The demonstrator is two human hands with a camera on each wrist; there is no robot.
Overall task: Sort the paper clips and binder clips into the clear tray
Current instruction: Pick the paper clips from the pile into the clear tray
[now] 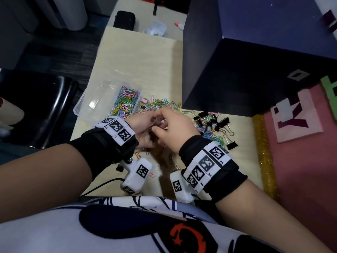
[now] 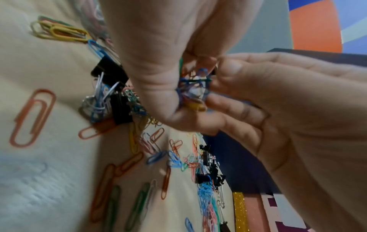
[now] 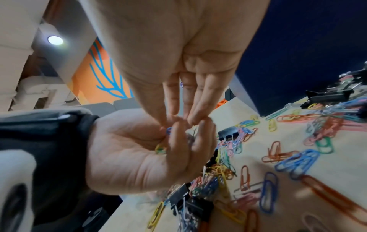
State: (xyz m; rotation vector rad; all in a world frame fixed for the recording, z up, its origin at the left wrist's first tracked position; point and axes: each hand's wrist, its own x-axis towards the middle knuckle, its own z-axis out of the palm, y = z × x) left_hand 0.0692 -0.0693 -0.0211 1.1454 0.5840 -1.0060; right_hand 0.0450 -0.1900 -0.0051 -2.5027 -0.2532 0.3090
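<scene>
Both hands meet just above the table and pinch one tangled clump of coloured paper clips [image 2: 192, 91]. My left hand [image 1: 145, 128] [image 2: 158, 78] [image 3: 178, 141] holds it from the left. My right hand [image 1: 167, 123] [image 2: 238, 102] [image 3: 178, 113] pinches it from the right with its fingertips. The clear tray [image 1: 80, 106] lies left of the hands, and its right compartment holds many paper clips [image 1: 125, 101]. Loose paper clips [image 1: 160, 104] are strewn behind and under the hands. Black binder clips [image 1: 212, 122] lie in a heap to the right, mixed with more paper clips.
A tall dark box [image 1: 228, 70] stands at the table's back right. A pink mat with a gold glitter edge [image 1: 262, 152] borders the table on the right. A black chair [image 1: 36, 106] is to the left. A black case [image 1: 125, 20] and crumpled tissue [image 1: 156, 29] lie far back.
</scene>
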